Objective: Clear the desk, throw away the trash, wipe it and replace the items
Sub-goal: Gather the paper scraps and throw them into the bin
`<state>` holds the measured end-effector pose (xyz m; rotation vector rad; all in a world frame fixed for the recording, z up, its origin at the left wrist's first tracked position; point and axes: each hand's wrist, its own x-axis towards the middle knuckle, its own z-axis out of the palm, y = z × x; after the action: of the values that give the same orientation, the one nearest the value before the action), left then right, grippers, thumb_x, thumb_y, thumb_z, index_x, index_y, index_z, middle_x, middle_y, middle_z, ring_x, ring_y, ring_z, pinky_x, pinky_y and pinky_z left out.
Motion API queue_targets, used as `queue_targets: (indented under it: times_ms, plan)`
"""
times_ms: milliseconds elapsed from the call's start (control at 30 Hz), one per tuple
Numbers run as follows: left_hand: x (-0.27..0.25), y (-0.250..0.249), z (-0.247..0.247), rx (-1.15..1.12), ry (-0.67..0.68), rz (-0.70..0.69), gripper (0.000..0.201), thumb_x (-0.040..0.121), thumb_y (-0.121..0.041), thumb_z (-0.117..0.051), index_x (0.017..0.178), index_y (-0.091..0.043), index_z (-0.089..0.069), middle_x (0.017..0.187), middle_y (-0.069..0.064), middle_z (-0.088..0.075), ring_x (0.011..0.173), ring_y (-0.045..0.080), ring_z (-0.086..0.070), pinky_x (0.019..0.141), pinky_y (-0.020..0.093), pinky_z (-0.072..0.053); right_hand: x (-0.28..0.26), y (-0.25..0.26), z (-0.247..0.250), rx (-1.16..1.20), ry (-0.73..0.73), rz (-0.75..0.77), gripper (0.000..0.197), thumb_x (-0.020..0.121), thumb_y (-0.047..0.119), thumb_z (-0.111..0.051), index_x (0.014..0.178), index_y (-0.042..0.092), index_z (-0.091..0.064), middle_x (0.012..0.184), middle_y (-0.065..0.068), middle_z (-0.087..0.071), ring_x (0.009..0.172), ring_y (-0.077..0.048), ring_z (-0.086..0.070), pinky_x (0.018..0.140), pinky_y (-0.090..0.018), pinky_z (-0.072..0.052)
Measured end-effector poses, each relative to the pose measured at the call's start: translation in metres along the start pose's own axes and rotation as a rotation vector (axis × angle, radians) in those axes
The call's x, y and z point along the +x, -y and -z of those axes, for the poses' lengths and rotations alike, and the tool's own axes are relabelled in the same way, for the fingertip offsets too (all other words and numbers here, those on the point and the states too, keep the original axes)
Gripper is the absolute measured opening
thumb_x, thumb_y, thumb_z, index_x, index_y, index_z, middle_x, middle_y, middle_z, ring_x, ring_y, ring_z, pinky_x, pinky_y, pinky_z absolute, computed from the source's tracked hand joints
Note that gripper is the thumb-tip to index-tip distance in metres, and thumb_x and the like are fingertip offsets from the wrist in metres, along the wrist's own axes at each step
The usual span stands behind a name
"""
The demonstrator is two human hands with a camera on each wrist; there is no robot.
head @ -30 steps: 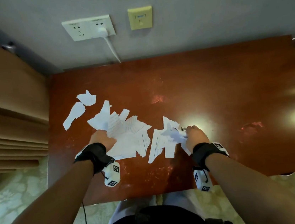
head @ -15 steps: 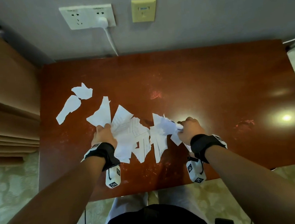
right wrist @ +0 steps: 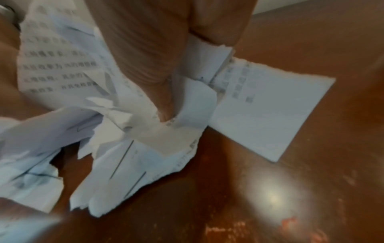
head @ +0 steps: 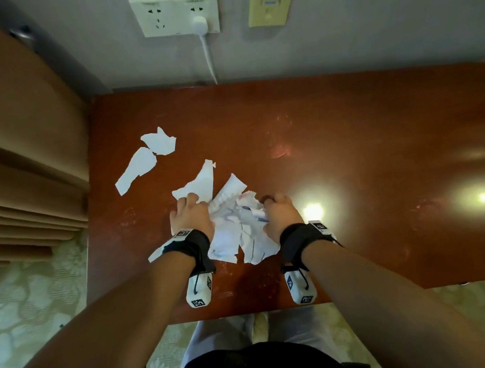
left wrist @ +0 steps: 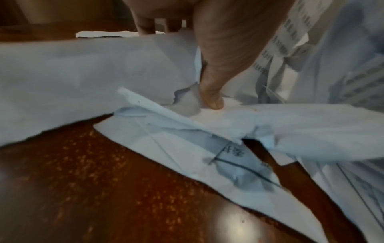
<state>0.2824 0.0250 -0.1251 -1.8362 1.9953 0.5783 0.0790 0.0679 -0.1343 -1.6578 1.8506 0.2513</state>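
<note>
desk (head: 352,139): red-brown and glossy, its far edge against a grey wall.

torn paper pile (head: 234,230): white printed sheets, ripped and crumpled, bunched on the near-centre of the desk between the two hands; some edges lie flat on the wood, others stand up creased.

left hand (head: 190,217): on the pile's left side, palm down. the left wrist view shows the thumb tip pressing a sheet to the desk, with the fingers reaching ahead onto a white scrap (head: 201,182) that touches the pile's far-left corner. nothing is clasped.

right hand (head: 280,213): on the pile's right side, fingers curled. the right wrist view shows torn sheets pinched between thumb and fingers, with one squarish piece sticking out to the right on the wood.

two loose scraps (head: 146,159): touching each other, far-left on the desk, apart from the pile.

wall socket (head: 174,13): white, one plug with a cord hanging towards the desk; yellow plate (head: 270,6) beside it.
</note>
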Motion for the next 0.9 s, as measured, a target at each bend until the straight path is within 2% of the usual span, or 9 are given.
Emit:
queue_targets:
  times_ms: [100, 233, 333, 433, 533, 633, 700, 767, 900]
  plan:
    - [0.000, -0.004, -0.002, 0.053, 0.028, -0.049, 0.028, 0.092, -0.019, -0.057, 0.120, -0.017, -0.063, 0.134, 0.004, -0.049, 0.130, 0.028, -0.037, 0.105, 0.044, -0.036, 0.004, 0.003, 0.001, -0.014, 0.026, -0.011, 0.053, 0.086, 0.004, -0.060, 0.136, 0.012, -0.045, 0.133, -0.011, -0.047, 0.118, -0.030, -0.051, 0.098, -0.033, -0.046]
    - [-0.002, -0.005, 0.006, 0.106, 0.083, -0.105, 0.026, 0.091, -0.013, -0.053, 0.115, -0.015, -0.062, 0.121, 0.007, -0.058, 0.126, 0.028, -0.043, 0.104, 0.043, -0.039, -0.002, 0.004, 0.010, -0.012, 0.065, -0.098, 0.042, 0.087, 0.004, -0.059, 0.126, 0.012, -0.045, 0.108, -0.010, -0.063, 0.096, -0.029, -0.062, 0.084, -0.037, -0.054]
    - [-0.001, -0.002, 0.017, 0.018, 0.114, -0.127, 0.021, 0.090, -0.012, -0.054, 0.110, -0.015, -0.062, 0.109, 0.008, -0.064, 0.100, 0.028, -0.061, 0.083, 0.037, -0.053, -0.007, 0.000, 0.016, -0.068, 0.104, -0.132, 0.041, 0.089, 0.006, -0.052, 0.128, 0.018, -0.057, 0.109, -0.008, -0.065, 0.096, -0.026, -0.063, 0.086, -0.038, -0.056]
    - [0.000, 0.002, 0.034, -0.101, 0.108, -0.131, 0.017, 0.092, -0.020, -0.055, 0.109, -0.018, -0.060, 0.102, 0.007, -0.066, 0.087, 0.028, -0.064, 0.072, 0.035, -0.054, -0.012, -0.007, 0.025, -0.034, 0.096, -0.193, 0.032, 0.091, 0.010, -0.052, 0.120, 0.016, -0.064, 0.104, -0.007, -0.065, 0.092, -0.024, -0.063, 0.081, -0.034, -0.056]
    - [0.003, 0.010, 0.055, -0.215, 0.046, -0.112, 0.014, 0.094, -0.023, -0.056, 0.107, -0.019, -0.057, 0.103, 0.005, -0.066, 0.090, 0.030, -0.065, 0.074, 0.035, -0.053, -0.019, -0.019, 0.042, 0.029, 0.074, -0.283, 0.014, 0.094, 0.021, -0.057, 0.102, 0.011, -0.063, 0.089, -0.006, -0.062, 0.075, -0.022, -0.058, 0.065, -0.028, -0.047]
    - [0.004, 0.020, 0.075, -0.354, -0.007, -0.063, 0.024, 0.093, -0.023, -0.061, 0.115, -0.015, -0.056, 0.117, 0.010, -0.066, 0.104, 0.032, -0.064, 0.087, 0.040, -0.055, -0.023, -0.031, 0.057, 0.070, 0.044, -0.315, 0.011, 0.091, 0.023, -0.060, 0.090, 0.013, -0.057, 0.084, -0.006, -0.061, 0.066, -0.019, -0.053, 0.051, -0.024, -0.038]
    - [0.004, 0.027, 0.087, -0.457, -0.036, -0.015, 0.031, 0.092, -0.022, -0.064, 0.120, -0.012, -0.055, 0.123, 0.011, -0.063, 0.111, 0.033, -0.062, 0.092, 0.041, -0.051, -0.023, -0.035, 0.067, 0.139, 0.035, -0.298, 0.014, 0.089, 0.024, -0.064, 0.085, 0.013, -0.054, 0.073, -0.003, -0.055, 0.060, -0.015, -0.048, 0.047, -0.023, -0.032]
    - [0.003, 0.036, 0.098, -0.528, -0.075, 0.037, 0.033, 0.092, -0.021, -0.064, 0.122, -0.011, -0.055, 0.124, 0.011, -0.062, 0.113, 0.034, -0.061, 0.090, 0.040, -0.050, -0.023, -0.033, 0.076, 0.211, 0.051, -0.270, 0.019, 0.086, 0.024, -0.069, 0.082, 0.011, -0.055, 0.066, -0.002, -0.050, 0.058, -0.015, -0.046, 0.048, -0.023, -0.034]
    - [0.001, 0.054, 0.103, -0.578, -0.116, 0.112, 0.029, 0.091, -0.020, -0.063, 0.118, -0.012, -0.057, 0.120, 0.012, -0.064, 0.105, 0.032, -0.063, 0.077, 0.034, -0.051, -0.015, -0.017, 0.081, 0.287, 0.075, -0.210, 0.034, 0.079, 0.026, -0.077, 0.067, 0.009, -0.051, 0.062, -0.004, -0.048, 0.057, -0.020, -0.047, 0.050, -0.026, -0.035]
